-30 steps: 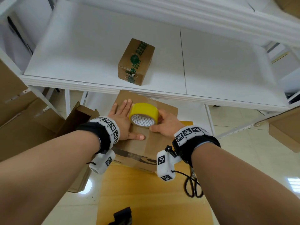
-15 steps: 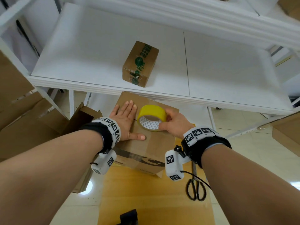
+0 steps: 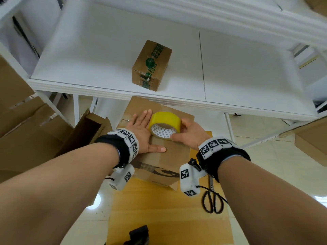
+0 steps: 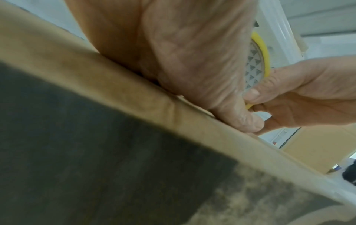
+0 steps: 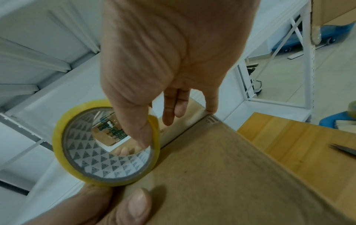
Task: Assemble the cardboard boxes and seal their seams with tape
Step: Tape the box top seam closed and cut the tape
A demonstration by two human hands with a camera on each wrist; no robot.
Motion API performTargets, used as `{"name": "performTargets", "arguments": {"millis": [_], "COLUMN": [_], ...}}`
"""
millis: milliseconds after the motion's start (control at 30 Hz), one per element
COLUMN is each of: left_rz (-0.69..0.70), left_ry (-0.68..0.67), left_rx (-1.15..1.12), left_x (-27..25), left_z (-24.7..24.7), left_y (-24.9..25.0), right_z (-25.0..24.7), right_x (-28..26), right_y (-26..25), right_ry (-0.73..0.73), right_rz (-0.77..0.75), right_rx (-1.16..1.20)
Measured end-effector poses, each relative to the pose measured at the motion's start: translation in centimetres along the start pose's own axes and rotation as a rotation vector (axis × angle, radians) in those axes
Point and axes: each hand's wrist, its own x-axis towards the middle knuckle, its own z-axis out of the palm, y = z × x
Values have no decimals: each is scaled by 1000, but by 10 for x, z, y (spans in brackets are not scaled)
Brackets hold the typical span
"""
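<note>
Two hands tape a box seam at the frame's centre.

The left hand [image 3: 141, 133] lies flat, fingers straight, pressing the box [image 3: 164, 156] top; the right hand [image 3: 190, 137] grips a yellow tape roll [image 3: 165, 125], thumb through its core, standing on the box. To seal well, keep the flaps pinned, centre the roll over the seam and pull straight. Scissors [image 3: 212, 200] lie lower right; a sealed box [image 3: 152, 65] sits on the shelf [image 3: 88, 59] above.
</note>
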Motion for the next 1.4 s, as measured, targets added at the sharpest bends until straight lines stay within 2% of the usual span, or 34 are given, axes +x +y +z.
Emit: {"name": "performTargets", "arguments": {"millis": [200,400,733,900,1133,1267,1400], "left_rz": [-12,-40,-65,-54,-61,-75,-84], "left_ry": [19,44,5,-17,13,59,64], "left_rx": [-23,-40,-46,-78,-69,-90,-87], "left_x": [-1,-1,0,1,5,4,5], "left_z": [1,2,-6,5,11,12,11], "left_y": [-1,-3,-14,-10,-9,-10,-5], "right_z": [-2,-13,-3,11,9,4,0], "right_x": [-3,-14,-5,-5,-5,-6,-10], "right_y": [-3,14,8,4,8,13,14], "right_ry": [44,99,-6,-64,-63,-16,-39], "right_rz": [-54,41,82,31,11,53,61], "right_rx": [-26,82,231,171,153,222,237]}}
